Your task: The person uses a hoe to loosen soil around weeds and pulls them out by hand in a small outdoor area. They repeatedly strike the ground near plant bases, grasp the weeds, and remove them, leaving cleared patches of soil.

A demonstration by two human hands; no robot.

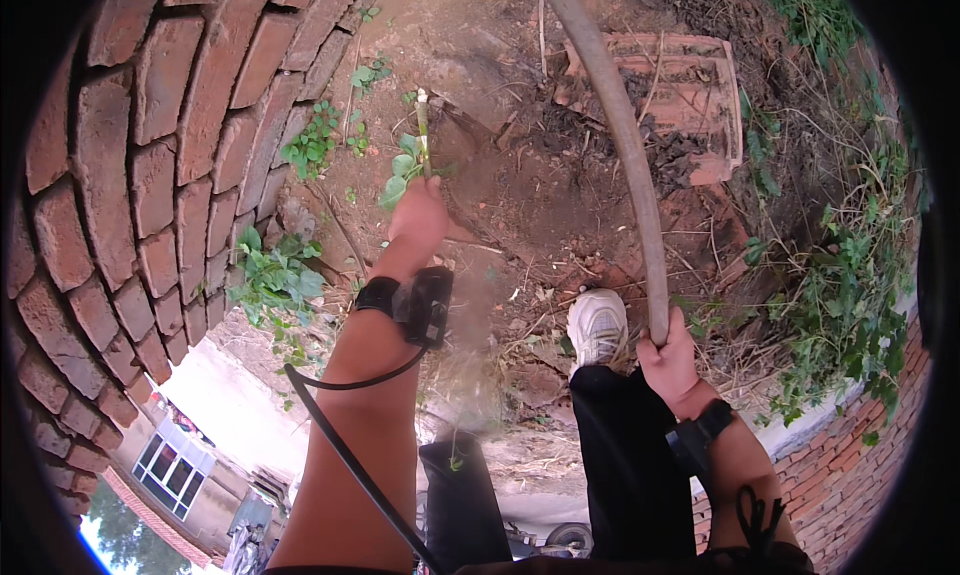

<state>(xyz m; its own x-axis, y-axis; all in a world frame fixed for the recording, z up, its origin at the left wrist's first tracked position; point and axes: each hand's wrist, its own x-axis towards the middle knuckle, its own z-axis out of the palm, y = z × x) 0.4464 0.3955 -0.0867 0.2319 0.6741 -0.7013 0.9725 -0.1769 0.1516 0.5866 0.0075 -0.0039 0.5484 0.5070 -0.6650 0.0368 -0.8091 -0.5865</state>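
My left hand (420, 213) is closed around a green plant stem (422, 129) with a pale, broken or cut upper end. Broad green leaves (403, 171) stick out beside my fingers. My right hand (669, 359) grips the lower end of a long, curved wooden handle (628, 144). The handle runs up past the top edge of the picture, so its far end is out of view. Below both hands lies bare reddish-brown soil (517, 207) strewn with dry stalks.
A brick wall (142, 147) rises along the left. A ridged clay roof tile (694, 87), partly covered in dirt, lies at the upper right. Leafy vines (855, 297) crowd the right side. Low weeds (274, 275) grow at the wall's foot. My shoe (598, 326) stands near the handle.
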